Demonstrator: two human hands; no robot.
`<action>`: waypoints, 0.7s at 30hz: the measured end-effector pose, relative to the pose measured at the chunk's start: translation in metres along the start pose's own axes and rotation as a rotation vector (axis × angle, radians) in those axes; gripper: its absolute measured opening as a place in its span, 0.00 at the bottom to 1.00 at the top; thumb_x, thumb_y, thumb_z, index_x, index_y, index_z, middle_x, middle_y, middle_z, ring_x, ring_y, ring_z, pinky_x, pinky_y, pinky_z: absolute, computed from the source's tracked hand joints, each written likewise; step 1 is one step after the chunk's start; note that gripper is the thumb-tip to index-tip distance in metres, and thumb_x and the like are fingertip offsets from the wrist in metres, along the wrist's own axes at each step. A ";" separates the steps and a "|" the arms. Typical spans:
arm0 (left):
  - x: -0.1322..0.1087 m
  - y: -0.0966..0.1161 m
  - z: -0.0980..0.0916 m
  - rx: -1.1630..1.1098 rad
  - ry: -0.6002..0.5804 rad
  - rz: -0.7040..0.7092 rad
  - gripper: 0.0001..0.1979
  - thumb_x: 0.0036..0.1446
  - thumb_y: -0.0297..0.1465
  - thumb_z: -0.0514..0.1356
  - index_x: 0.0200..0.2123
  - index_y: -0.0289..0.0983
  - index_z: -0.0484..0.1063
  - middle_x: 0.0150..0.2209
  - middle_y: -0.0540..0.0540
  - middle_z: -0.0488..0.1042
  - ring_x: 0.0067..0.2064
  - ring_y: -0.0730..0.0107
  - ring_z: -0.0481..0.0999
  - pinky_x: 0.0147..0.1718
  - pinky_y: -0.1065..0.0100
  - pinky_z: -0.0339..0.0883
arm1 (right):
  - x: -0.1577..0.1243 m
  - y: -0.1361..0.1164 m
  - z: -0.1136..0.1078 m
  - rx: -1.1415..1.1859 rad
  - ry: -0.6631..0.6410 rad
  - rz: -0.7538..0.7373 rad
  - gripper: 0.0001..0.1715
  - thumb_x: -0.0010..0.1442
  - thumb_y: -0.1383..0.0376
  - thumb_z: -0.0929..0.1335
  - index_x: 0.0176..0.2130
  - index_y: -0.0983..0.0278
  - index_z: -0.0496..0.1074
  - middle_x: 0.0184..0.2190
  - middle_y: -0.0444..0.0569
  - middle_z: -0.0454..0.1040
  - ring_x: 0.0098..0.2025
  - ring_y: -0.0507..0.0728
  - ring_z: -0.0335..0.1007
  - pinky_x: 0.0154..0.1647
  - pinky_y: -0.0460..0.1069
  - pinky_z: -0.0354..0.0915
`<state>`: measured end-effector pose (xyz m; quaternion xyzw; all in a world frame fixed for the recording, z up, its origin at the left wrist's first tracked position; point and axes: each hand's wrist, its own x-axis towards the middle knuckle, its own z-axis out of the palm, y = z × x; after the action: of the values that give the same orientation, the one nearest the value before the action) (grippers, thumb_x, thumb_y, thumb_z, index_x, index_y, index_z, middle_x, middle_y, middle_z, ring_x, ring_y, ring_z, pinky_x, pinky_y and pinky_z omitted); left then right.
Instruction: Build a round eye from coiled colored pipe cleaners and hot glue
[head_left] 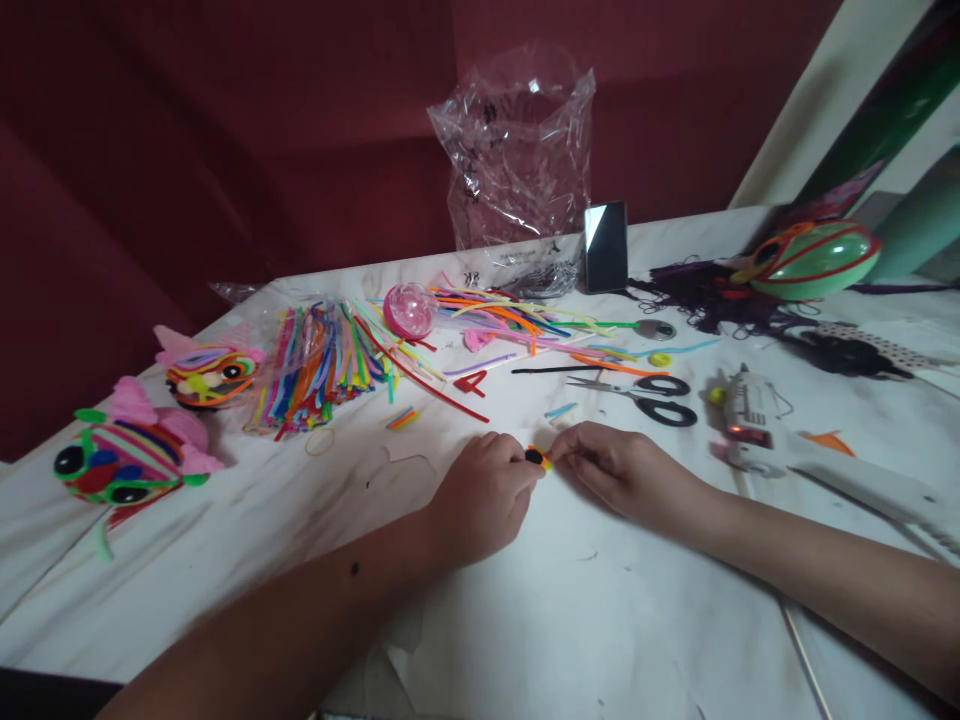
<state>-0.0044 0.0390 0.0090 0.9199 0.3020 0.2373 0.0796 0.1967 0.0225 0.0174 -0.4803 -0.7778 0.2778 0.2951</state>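
Black-yellow piece (535, 457), just one, is between two hands: left hand (480, 497), right hand (616, 467).

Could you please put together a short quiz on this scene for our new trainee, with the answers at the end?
1. Multiple choice: which thing stands upright beside the clear plastic bag?
A) a glue gun
B) a phone
C) a bundle of pipe cleaners

2. True or false: the scissors lie to the left of the person's left hand.

3. Open question: what does the left hand hold?

Key:
1. B
2. False; they lie on the table just beyond the right hand.
3. A small black and orange piece.
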 end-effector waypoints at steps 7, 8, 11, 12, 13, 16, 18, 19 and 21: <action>0.000 -0.001 0.000 -0.009 0.005 0.014 0.13 0.57 0.24 0.51 0.37 0.34 0.75 0.32 0.43 0.69 0.35 0.67 0.67 0.35 0.65 0.62 | 0.005 -0.003 0.003 -0.057 -0.009 -0.152 0.12 0.59 0.69 0.58 0.39 0.62 0.67 0.33 0.49 0.72 0.36 0.55 0.68 0.37 0.50 0.65; 0.000 -0.001 0.000 -0.009 0.007 0.012 0.12 0.57 0.24 0.51 0.36 0.34 0.75 0.32 0.44 0.69 0.35 0.67 0.67 0.35 0.65 0.62 | 0.007 -0.002 0.003 -0.040 -0.022 -0.139 0.11 0.59 0.68 0.58 0.39 0.62 0.68 0.33 0.49 0.71 0.36 0.55 0.68 0.37 0.50 0.64; 0.000 -0.001 0.001 -0.010 0.010 0.004 0.12 0.57 0.24 0.51 0.36 0.34 0.75 0.32 0.44 0.69 0.35 0.67 0.67 0.35 0.65 0.62 | 0.010 0.003 0.001 0.186 -0.024 0.003 0.09 0.59 0.66 0.59 0.37 0.62 0.67 0.33 0.47 0.72 0.35 0.54 0.67 0.37 0.50 0.64; 0.000 -0.001 0.001 -0.011 0.013 0.003 0.12 0.57 0.24 0.51 0.36 0.35 0.75 0.32 0.44 0.69 0.35 0.67 0.67 0.35 0.65 0.62 | 0.012 0.005 0.000 0.283 0.004 0.055 0.08 0.59 0.64 0.60 0.36 0.62 0.67 0.32 0.46 0.71 0.34 0.53 0.66 0.36 0.50 0.63; -0.001 -0.001 0.001 -0.013 0.017 0.002 0.11 0.56 0.24 0.52 0.36 0.35 0.74 0.32 0.44 0.69 0.35 0.67 0.67 0.35 0.65 0.63 | 0.013 0.008 -0.001 0.363 0.048 0.099 0.07 0.57 0.62 0.62 0.36 0.62 0.66 0.31 0.45 0.70 0.33 0.53 0.65 0.34 0.49 0.63; -0.001 -0.001 0.000 -0.054 0.040 -0.019 0.11 0.57 0.24 0.52 0.38 0.34 0.73 0.34 0.43 0.70 0.37 0.66 0.68 0.37 0.64 0.64 | 0.016 0.014 -0.004 0.467 0.183 0.192 0.09 0.50 0.60 0.68 0.31 0.62 0.65 0.27 0.40 0.65 0.27 0.50 0.59 0.27 0.47 0.58; -0.002 -0.002 0.000 -0.101 0.068 -0.058 0.11 0.57 0.23 0.51 0.39 0.33 0.72 0.34 0.43 0.70 0.37 0.66 0.69 0.38 0.64 0.64 | 0.018 0.014 -0.005 0.515 0.208 0.243 0.11 0.47 0.60 0.70 0.29 0.62 0.64 0.24 0.39 0.63 0.24 0.49 0.56 0.24 0.46 0.55; -0.002 -0.002 -0.001 -0.120 0.082 -0.079 0.10 0.57 0.23 0.51 0.39 0.33 0.71 0.34 0.43 0.70 0.37 0.66 0.70 0.38 0.65 0.65 | 0.019 0.013 -0.006 0.556 0.201 0.266 0.13 0.47 0.59 0.70 0.29 0.62 0.65 0.23 0.38 0.62 0.24 0.49 0.55 0.23 0.46 0.54; -0.002 -0.003 -0.002 -0.134 0.103 -0.114 0.09 0.57 0.23 0.52 0.37 0.33 0.71 0.34 0.43 0.70 0.37 0.67 0.70 0.37 0.66 0.65 | 0.020 0.011 -0.006 0.648 0.167 0.299 0.15 0.45 0.56 0.71 0.28 0.63 0.65 0.22 0.38 0.62 0.22 0.48 0.55 0.22 0.46 0.53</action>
<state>-0.0084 0.0400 0.0089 0.8805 0.3408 0.2990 0.1387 0.2003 0.0454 0.0179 -0.4913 -0.5438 0.5097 0.4507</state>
